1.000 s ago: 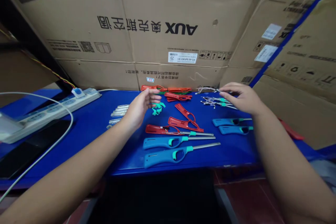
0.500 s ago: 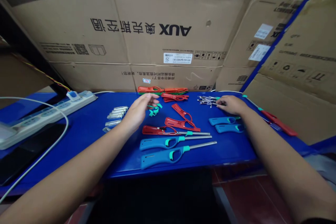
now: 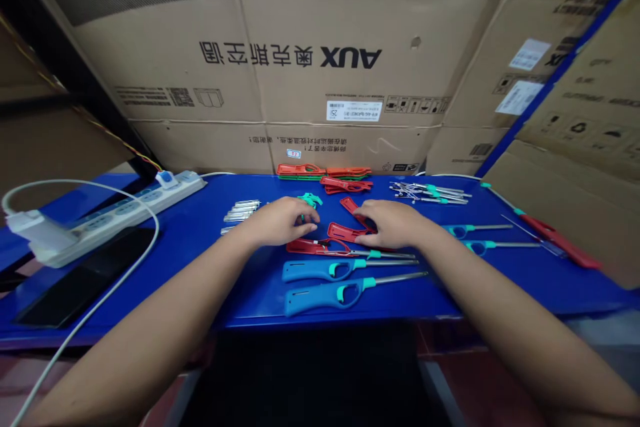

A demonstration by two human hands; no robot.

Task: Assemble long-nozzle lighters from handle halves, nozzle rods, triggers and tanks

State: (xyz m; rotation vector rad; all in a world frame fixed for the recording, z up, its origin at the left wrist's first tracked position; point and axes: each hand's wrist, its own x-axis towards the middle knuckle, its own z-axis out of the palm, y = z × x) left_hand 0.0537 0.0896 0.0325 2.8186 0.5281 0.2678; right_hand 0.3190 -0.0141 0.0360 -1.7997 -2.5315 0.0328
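**Head view.** Background: stacked cardboard cartons (image 3: 300, 80) printed with upside-down lettering, standing behind a blue table (image 3: 250, 323).

Landmark: the near blue lighter (image 3: 320, 298), its steel rod pointing right. All places below are given from it.

- Second blue lighter (image 3: 320, 270): just beyond the landmark, parallel to it.
- Red lighter half (image 3: 310, 247): just beyond the second blue lighter, with a metal rod attached.
- Red frame (image 3: 343, 233): farther beyond the landmark, partly under the right hand (image 3: 393, 223). The hand's fingers were curved and lay on the frame. Whether they had hold of it or only touched it could not be told.
- Green clips (image 3: 310, 199): beyond the landmark, just past the fingers of the left hand (image 3: 280, 221). That hand was curled and low, with a speck of green showing at its fingertips; any grip could not be told.
- Red and green handle stack (image 3: 325, 172): far beyond the landmark, against the cartons.
- Metal tubes (image 3: 240, 210): beyond and to the left.
- Power strip (image 3: 120, 217) and white cable (image 3: 155, 233): far to the left.
- Black slab (image 3: 85, 283): far to the left, possibly a phone.
- Wired rods (image 3: 430, 191): beyond and to the right.
- Slim blue lighters (image 3: 475, 230): to the right.
- Red-handled tool (image 3: 560, 237): far to the right.

Change: the right hand had left the wired rods and come to the red frame, so both hands now worked at the centre.
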